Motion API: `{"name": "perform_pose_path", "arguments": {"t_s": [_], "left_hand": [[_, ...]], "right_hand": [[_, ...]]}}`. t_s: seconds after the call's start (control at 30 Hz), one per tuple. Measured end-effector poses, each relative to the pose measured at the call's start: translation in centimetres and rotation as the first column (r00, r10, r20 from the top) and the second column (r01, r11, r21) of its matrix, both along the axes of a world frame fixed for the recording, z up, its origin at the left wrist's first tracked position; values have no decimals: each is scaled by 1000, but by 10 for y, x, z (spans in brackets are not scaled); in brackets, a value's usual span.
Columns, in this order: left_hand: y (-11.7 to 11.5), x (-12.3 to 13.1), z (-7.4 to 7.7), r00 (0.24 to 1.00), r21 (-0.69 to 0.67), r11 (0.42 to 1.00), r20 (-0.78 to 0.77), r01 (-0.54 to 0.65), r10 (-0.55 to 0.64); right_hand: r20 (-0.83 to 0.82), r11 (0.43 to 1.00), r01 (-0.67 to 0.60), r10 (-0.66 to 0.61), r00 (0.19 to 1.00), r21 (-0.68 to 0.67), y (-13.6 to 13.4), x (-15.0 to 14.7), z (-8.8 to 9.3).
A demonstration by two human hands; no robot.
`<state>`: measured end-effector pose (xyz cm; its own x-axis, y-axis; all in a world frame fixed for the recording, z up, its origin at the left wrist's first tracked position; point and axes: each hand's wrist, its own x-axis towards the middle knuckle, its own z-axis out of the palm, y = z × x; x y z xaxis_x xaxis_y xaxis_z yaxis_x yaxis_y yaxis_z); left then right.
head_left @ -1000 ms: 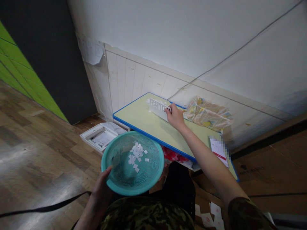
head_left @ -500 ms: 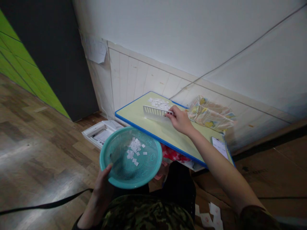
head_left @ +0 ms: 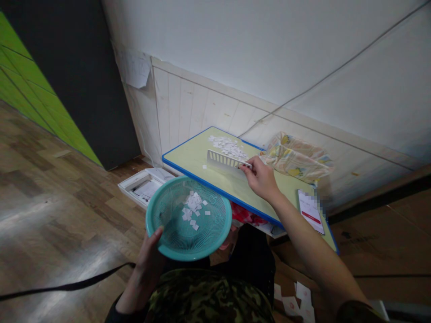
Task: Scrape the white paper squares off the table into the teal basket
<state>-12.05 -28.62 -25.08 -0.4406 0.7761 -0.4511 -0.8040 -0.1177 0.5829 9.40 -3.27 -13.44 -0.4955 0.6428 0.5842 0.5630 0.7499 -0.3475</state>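
My left hand (head_left: 151, 251) is closed on the near-left rim of a round teal plastic basket (head_left: 178, 244), thumb over the edge. Small white paper-like squares (head_left: 193, 205) lie scattered on the basket's bottom. The basket sits at the front edge of a small yellow-green table (head_left: 186, 157) with a blue border. Over the tabletop, my right hand (head_left: 264, 179) pinches the right end of a white slotted panel (head_left: 227, 163), held on edge. Behind the panel is a pile of similar white squares (head_left: 229, 145). One loose square (head_left: 204, 166) rests left of the panel.
A patterned cloth-lined basket (head_left: 296, 157) stands at the table's back right, against the wall. A phone (head_left: 310, 213) lies at the right end. Below left is a white open box (head_left: 143, 186); white cards (head_left: 298, 303) lie on the floor by a cardboard box (head_left: 377, 237).
My right hand and the slotted panel have shifted slightly right and nearer to me, exposing more of the pile and a loose square. The teal basket appears slightly farther right. The phone screen now shows a red bar.
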Motion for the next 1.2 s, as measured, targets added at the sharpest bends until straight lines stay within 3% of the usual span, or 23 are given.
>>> {"name": "perform_pose_path", "arguments": {"t_s": [0.17, 0.47, 0.7, 0.83, 1.03, 1.2], "left_hand": [[0, -2, -7, 999, 13, 1000, -33, 5, -5], [2, -1, -3, 1000, 11, 1000, -25, -12, 12], [2, -5, -11, 1000, 16, 1000, -29, -6, 7], [1, -2, -5, 999, 11, 1000, -37, -5, 6], [0, 2, 3, 999, -21, 999, -31, -26, 25], [-3, 1, -1, 1000, -13, 1000, -31, 0, 0]], "right_hand": [[23, 998, -58, 59, 998, -39, 0, -3, -10], [49, 988, -124, 129, 990, -90, -26, 14, 4], [48, 987, -120, 125, 991, -104, -31, 16, 3], [26, 986, -140, 143, 989, -92, -35, 20, 3], [-20, 992, -102, 100, 995, -78, -37, 28, 3], [-76, 999, -39, 40, 996, 12, -33, 23, -14]]}}
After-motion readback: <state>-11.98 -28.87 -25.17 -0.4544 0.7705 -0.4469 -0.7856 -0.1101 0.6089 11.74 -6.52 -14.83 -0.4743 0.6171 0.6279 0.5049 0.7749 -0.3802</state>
